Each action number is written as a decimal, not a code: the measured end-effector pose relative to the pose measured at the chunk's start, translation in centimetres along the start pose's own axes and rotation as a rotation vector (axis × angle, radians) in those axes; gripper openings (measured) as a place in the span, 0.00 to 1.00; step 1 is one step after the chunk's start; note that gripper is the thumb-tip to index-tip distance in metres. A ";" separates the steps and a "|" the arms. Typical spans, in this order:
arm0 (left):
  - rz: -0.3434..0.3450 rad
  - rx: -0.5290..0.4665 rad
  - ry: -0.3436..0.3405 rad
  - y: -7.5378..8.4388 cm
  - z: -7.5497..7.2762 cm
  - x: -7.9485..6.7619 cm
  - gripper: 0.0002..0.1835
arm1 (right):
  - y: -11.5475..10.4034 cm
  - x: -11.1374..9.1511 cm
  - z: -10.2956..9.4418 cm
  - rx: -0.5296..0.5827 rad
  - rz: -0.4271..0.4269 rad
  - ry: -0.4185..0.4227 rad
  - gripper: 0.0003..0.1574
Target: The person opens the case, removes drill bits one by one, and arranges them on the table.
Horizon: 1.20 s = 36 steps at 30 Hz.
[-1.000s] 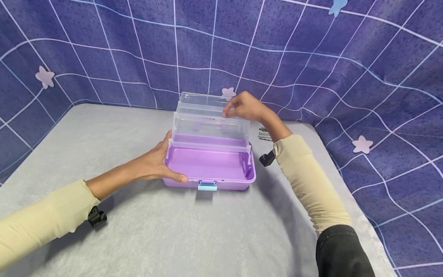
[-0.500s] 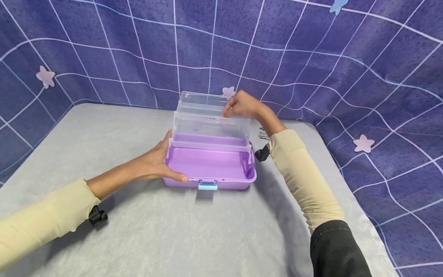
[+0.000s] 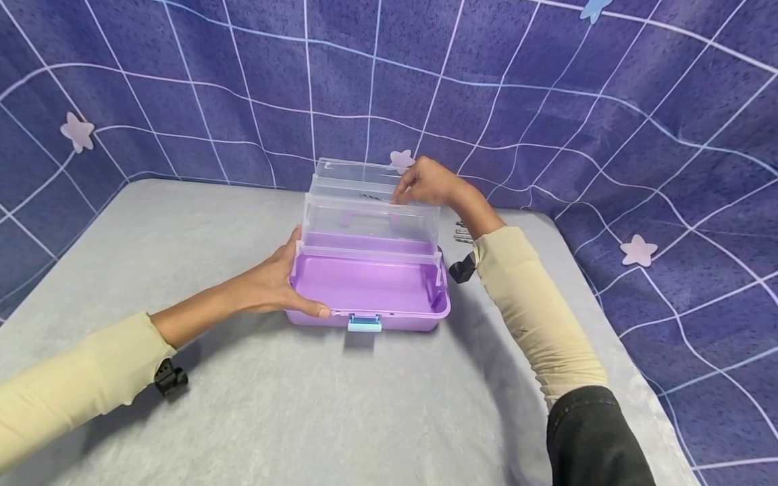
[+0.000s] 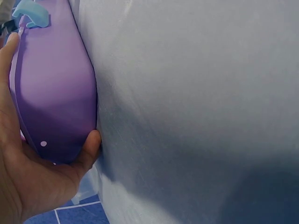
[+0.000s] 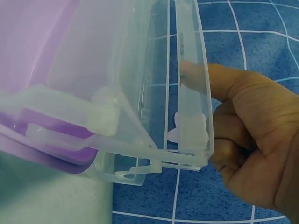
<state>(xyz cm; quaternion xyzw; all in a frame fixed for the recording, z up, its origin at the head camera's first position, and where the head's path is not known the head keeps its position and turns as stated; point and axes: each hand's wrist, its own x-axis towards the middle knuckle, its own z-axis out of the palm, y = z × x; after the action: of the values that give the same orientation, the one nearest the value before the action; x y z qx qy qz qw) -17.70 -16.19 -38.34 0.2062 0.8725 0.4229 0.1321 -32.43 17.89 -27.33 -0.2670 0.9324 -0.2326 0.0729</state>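
A purple toolbox (image 3: 404, 322) stands with its clear stepped trays (image 3: 328, 219) raised behind the base and its blue latch (image 3: 365, 324) at the front. My left hand (image 3: 270, 280) grips the box's left end, thumb on the front rim; in the left wrist view a finger curls under its lower edge. Over the uppermost tray, my right hand (image 3: 430, 183) pinches the end of a thin dark drill bit (image 3: 369, 197). In the right wrist view, one fingertip (image 5: 191, 77) of that hand shows through the clear plastic, and its other fingers are curled outside the tray.
Several more drill bits (image 3: 463, 233) lie on the grey tabletop (image 3: 365, 405) to the right of the box, partly behind my right forearm. A blue gridded curtain (image 3: 243, 88) with star shapes hangs along the back and sides.
My right hand has shifted slightly at the upper tray, and the drill bit shows higher and more clearly beside its fingertips. The left hand and the box stay in place.
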 end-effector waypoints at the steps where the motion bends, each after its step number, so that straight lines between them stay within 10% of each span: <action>1: 0.000 0.003 0.000 0.0 0.0 0.0 0.95 | 0.0 0.0 0.0 -0.005 -0.009 0.004 0.10; 9: 0.006 -0.009 0.006 -0.1 0.0 0.0 0.95 | 0.2 -0.4 0.3 -0.022 -0.064 0.005 0.10; 18: 0.058 -0.062 0.004 -0.3 0.0 0.1 0.94 | 1.1 -1.7 -0.1 0.279 0.048 0.014 0.15; 36: 0.020 -0.050 -0.006 -0.2 -0.1 0.0 0.95 | 4.7 -7.0 -2.6 0.438 0.165 0.058 0.12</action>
<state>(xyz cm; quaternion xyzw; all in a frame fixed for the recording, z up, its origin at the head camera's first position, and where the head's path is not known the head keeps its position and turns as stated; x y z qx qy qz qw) -17.76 -16.38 -38.45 0.2129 0.8592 0.4452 0.1355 -29.34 26.14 -27.19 -0.1610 0.8801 -0.4299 0.1211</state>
